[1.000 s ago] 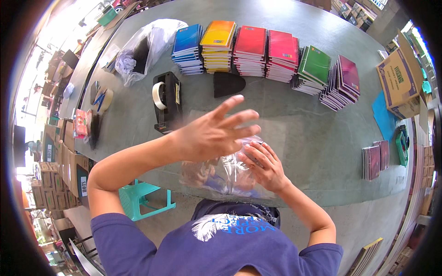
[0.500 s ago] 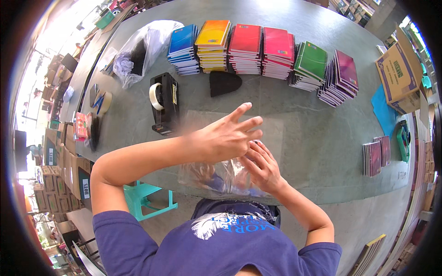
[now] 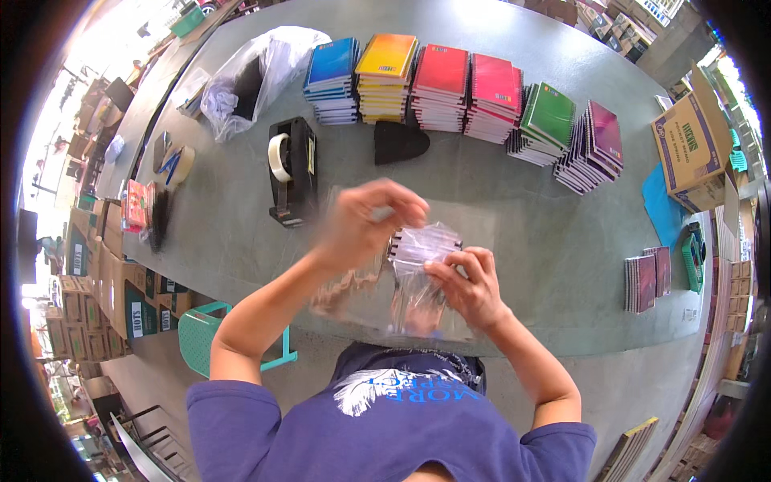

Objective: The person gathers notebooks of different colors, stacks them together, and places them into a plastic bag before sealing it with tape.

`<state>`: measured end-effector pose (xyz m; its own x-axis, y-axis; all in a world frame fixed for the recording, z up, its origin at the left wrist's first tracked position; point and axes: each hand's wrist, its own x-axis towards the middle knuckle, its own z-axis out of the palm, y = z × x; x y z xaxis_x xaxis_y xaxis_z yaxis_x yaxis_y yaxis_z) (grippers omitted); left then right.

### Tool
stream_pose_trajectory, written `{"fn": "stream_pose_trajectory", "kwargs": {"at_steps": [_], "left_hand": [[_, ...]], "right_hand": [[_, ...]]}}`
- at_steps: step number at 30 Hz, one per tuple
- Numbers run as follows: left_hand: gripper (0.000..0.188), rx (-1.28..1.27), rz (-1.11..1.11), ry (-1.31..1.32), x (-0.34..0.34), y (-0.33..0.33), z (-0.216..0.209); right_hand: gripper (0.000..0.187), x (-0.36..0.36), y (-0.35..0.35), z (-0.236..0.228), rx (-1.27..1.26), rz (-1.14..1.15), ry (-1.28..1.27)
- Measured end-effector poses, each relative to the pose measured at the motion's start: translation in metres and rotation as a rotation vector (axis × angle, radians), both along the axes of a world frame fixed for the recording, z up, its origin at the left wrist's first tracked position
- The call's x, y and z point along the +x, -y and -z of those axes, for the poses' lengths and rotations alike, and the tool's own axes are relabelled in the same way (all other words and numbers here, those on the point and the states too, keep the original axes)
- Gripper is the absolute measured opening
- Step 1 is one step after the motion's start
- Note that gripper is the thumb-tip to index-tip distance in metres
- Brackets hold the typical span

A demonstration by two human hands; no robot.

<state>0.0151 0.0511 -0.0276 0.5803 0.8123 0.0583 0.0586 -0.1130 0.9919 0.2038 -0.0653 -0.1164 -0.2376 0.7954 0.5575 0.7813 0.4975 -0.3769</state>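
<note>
In front of my chest, a small stack of spiral notebooks (image 3: 424, 247) in clear plastic shows its pale page edges and dark binding. My right hand (image 3: 475, 291) grips it from the right, fingers closed at its near edge. Just above its far left side is my left hand (image 3: 368, 225), partly smeared by motion. Its fingers are curled into a pinch, and I cannot make out what is between them. Beneath both hands lie clear plastic sheets or bags (image 3: 345, 297) on the grey-green table (image 3: 546, 241).
Stacks of blue (image 3: 331, 68), yellow (image 3: 387, 60), red (image 3: 442, 72), pink (image 3: 494, 88), green (image 3: 549, 112) and purple notebooks (image 3: 604, 132) line the far side. A black tape dispenser (image 3: 295, 173) stands left. Small purple notebooks (image 3: 640, 283) and a cardboard box (image 3: 695, 145) are right.
My left hand has pulled back slightly left, its spread fingers now curled together. The plastic-wrapped stack, hidden behind the hands before, now shows between them, raised in my right hand.
</note>
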Motion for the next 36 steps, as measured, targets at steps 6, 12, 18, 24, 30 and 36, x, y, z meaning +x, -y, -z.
{"fn": "stream_pose_trajectory", "kwargs": {"at_steps": [6,12,18,24,30,36], "left_hand": [[0.037,0.786,0.044,-0.342,-0.036,0.035,0.059],[0.049,1.068,-0.008,-0.202,-0.001,0.026,0.052],[0.071,0.551,-0.043,-0.029,-0.015,0.015,0.06],[0.084,-0.081,0.077,0.014,-0.002,-0.002,0.074],[0.054,-0.082,0.247,-0.071,0.004,-0.021,0.069],[0.02,0.689,0.455,-0.346,0.017,-0.045,0.039]], "right_hand": [[0.043,0.003,-0.005,-0.014,-0.094,-0.047,-0.08],[0.032,0.0,-0.01,-0.015,-0.096,0.023,-0.114],[0.02,-0.008,-0.016,-0.012,-0.065,0.105,-0.174],[0.025,-0.017,-0.016,-0.011,-0.15,0.145,-0.248],[0.057,-0.01,-0.031,-0.016,-0.414,0.297,-0.806],[0.04,0.01,-0.049,-0.029,-0.698,0.065,-0.686]]}}
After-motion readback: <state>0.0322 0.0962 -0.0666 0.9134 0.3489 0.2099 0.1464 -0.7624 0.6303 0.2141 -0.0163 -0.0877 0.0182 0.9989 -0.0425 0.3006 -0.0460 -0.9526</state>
